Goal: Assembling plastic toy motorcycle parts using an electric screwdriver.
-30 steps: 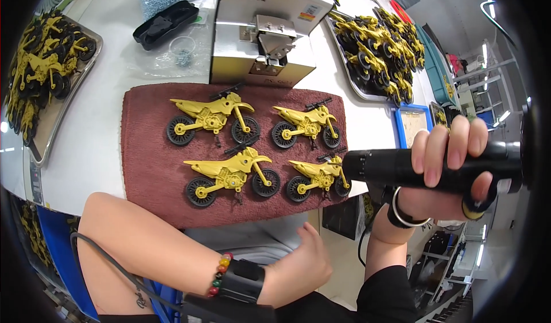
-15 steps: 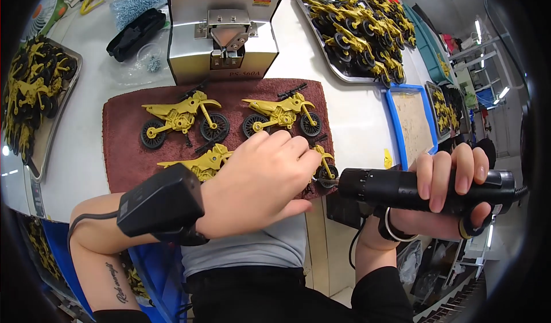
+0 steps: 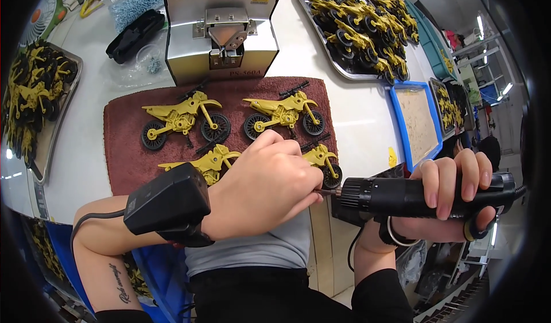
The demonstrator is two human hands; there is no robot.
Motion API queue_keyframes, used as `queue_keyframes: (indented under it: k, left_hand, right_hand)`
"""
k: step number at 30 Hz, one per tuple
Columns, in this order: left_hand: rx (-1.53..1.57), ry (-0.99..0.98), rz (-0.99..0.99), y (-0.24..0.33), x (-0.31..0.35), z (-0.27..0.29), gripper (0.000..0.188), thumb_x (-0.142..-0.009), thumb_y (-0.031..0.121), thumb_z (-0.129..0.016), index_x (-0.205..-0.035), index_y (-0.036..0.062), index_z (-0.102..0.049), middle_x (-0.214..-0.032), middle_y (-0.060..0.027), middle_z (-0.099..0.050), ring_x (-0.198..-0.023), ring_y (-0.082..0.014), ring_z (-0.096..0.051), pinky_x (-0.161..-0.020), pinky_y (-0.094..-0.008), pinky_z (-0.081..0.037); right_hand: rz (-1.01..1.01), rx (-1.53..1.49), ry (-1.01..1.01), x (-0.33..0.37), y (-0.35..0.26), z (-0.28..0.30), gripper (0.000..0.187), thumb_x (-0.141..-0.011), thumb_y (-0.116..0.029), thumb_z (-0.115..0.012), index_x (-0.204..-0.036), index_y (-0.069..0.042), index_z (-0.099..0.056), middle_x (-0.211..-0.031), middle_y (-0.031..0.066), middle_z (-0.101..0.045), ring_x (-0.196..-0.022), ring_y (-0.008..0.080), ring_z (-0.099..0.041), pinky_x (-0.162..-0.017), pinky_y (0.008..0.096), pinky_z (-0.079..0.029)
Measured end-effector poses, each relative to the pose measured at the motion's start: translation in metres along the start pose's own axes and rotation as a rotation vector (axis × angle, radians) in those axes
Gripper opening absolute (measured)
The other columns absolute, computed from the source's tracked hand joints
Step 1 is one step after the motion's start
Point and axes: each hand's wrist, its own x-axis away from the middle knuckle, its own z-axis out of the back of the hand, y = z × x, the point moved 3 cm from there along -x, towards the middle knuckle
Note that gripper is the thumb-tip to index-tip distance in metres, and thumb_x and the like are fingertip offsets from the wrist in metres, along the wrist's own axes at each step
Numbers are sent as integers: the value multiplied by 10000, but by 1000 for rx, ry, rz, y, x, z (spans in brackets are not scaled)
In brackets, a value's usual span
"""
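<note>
My right hand is wrapped round a black electric screwdriver held level, its thin bit pointing left. The closed left hand has thumb and forefinger pinched together at the bit's tip; whatever they pinch is hidden. Both hands are over the near edge of a brown towel. On it lie toy motorcycles, yellow with black wheels: one at far left, another at far right. Partly behind my left hand are a near left motorcycle and a near right motorcycle.
Behind the towel stands a silver screw feeder. Metal trays heaped with toy motorcycles sit at left and back right. A blue-rimmed tray lies at right. Bagged screws and a black case are back left.
My left hand has shifted slightly right and nearer, its thumb closing against the forefinger. The screwdriver has dropped a little, and its bit now shows at my left fingertips.
</note>
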Motion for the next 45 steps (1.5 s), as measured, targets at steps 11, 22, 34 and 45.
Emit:
queue_keyframes:
  k: [11,22,34,45]
  left_hand:
    - [98,93,-4,1,-1,2,173,-706,223,-712,-695,103,-588,-632,9,-549,-672,-169,-525,-679,-292,-360]
    - [131,177,-43,-1,0,0,168,-668,191,-731,-705,98,-596,-635,1,-548,-676,-177,-538,-667,-291,-377]
    - [-272,-28,37,-13,3,-5,308,-658,276,-701,-857,64,-600,-786,-44,-561,-795,-219,-538,-776,-332,-390]
    - [-259,-45,62,-18,4,-12,204,-707,224,-664,-775,63,-558,-750,-68,-518,-754,-232,-532,-674,-339,-428]
  right_hand:
    - [22,-17,32,3,-3,2,290,-743,-192,-622,-909,-72,-417,-772,25,-479,-507,121,-488,-534,282,-405]
    - [105,-49,-125,5,5,-4,286,-656,-123,-722,-798,-62,-481,-687,18,-541,-458,125,-537,-474,249,-463]
    - [-100,206,-219,3,13,2,369,-787,-248,-687,-944,-91,-392,-802,61,-477,-590,189,-539,-601,336,-429]
    - [-247,252,-271,0,25,-4,353,-763,-223,-716,-896,-75,-424,-792,76,-504,-604,207,-547,-615,355,-448]
